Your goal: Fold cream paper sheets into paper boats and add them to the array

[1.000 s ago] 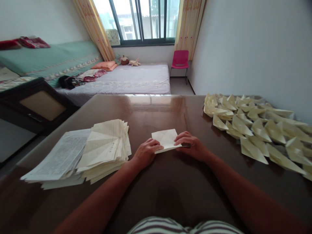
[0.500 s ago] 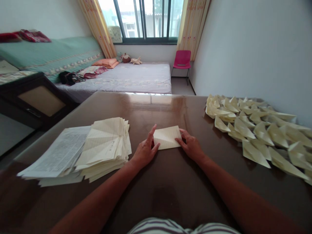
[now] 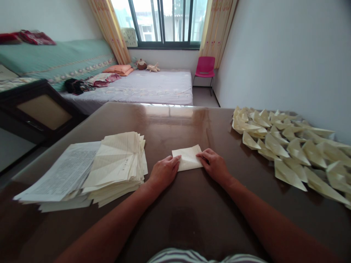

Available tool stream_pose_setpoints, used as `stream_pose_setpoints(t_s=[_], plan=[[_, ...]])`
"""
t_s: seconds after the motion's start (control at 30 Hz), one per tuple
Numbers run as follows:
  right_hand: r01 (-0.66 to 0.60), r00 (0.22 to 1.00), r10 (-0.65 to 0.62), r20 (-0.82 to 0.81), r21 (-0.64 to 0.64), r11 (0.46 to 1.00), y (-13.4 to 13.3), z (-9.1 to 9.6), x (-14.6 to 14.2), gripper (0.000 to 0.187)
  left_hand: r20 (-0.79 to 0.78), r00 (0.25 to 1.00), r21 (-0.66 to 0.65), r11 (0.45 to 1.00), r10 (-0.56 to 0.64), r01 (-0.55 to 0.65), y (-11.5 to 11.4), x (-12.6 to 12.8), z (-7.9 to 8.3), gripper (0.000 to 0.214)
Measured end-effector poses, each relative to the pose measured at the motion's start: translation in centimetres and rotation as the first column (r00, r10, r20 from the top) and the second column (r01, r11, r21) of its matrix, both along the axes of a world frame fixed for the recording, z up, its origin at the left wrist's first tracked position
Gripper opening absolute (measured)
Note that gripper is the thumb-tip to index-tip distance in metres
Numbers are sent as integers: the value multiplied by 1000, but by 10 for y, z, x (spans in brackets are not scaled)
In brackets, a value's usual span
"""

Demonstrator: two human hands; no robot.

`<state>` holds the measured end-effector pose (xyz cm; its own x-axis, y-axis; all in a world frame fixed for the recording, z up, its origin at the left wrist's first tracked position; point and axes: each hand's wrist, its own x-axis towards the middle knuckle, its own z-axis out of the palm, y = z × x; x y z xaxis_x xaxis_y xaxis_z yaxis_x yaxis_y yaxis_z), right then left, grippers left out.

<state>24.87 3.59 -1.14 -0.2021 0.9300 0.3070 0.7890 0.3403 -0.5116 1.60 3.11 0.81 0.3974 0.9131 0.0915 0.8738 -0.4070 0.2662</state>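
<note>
A small folded sheet of cream paper [image 3: 188, 160] lies flat on the dark brown table [image 3: 175, 204] in front of me. My left hand [image 3: 163, 172] rests on its left edge with the fingers laid flat on the paper. My right hand [image 3: 215, 165] presses on its right edge, fingers bent down onto the fold. Both hands touch the sheet and neither lifts it.
A stack of creased cream sheets [image 3: 117, 166] lies to the left over printed pages [image 3: 59, 176]. Several folded paper pieces [image 3: 287, 146] cover the table's right side by the wall. Beyond the table are a bed [image 3: 148, 86], a pink chair [image 3: 204, 67] and a window.
The paper has been folded smaller. My left hand, raised with a finger pointing up half a second ago, now lies flat on the sheet's left edge. My right hand stays on the right edge.
</note>
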Motion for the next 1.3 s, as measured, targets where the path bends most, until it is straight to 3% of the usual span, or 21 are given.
stream_pose_setpoints(t_s=[0.27, 0.4, 0.47, 0.53, 0.67, 0.93, 1.03, 1.1, 1.2, 1.3], plan=[[34, 998, -33, 52, -22, 999, 0, 1, -2, 21, -158, 987, -17, 1000, -8, 5, 1, 6, 6, 40], [38, 998, -36, 60, -34, 999, 0, 1, -2, 20, -239, 971, 39, 999, 14, -5, 0, 6, 7, 38], [46, 997, -44, 62, -32, 998, 0, 1, -3, 20, -239, 971, 115, 992, -24, 52, -1, 7, 7, 34], [46, 997, -44, 57, -29, 999, 1, 1, -3, 19, -198, 970, 186, 967, -140, 177, -3, 8, 6, 31], [36, 999, -35, 37, -24, 999, 1, 0, -4, 20, -128, 919, 196, 899, -373, 392, -6, 11, 2, 34], [15, 1000, -14, -15, 17, 1000, 2, 3, -3, 20, -167, 909, 201, 889, -383, 412, -12, 13, 8, 32], [12, 996, -25, 86, 148, 989, -7, 13, -5, 21, -183, 909, 206, 889, -374, 408, -13, 14, 8, 33], [-66, 974, 23, 227, 183, 981, -17, 21, -10, 23, -187, 908, 217, 885, -375, 411, -13, 14, 7, 33], [-244, 891, 190, 413, 83, 966, -35, 30, -22, 25, -202, 903, 243, 874, -380, 422, -13, 13, 6, 31], [-204, 837, 166, 521, 15, 979, -47, 36, -32, 30, -231, 895, 262, 862, -382, 435, -12, 12, 4, 31]])
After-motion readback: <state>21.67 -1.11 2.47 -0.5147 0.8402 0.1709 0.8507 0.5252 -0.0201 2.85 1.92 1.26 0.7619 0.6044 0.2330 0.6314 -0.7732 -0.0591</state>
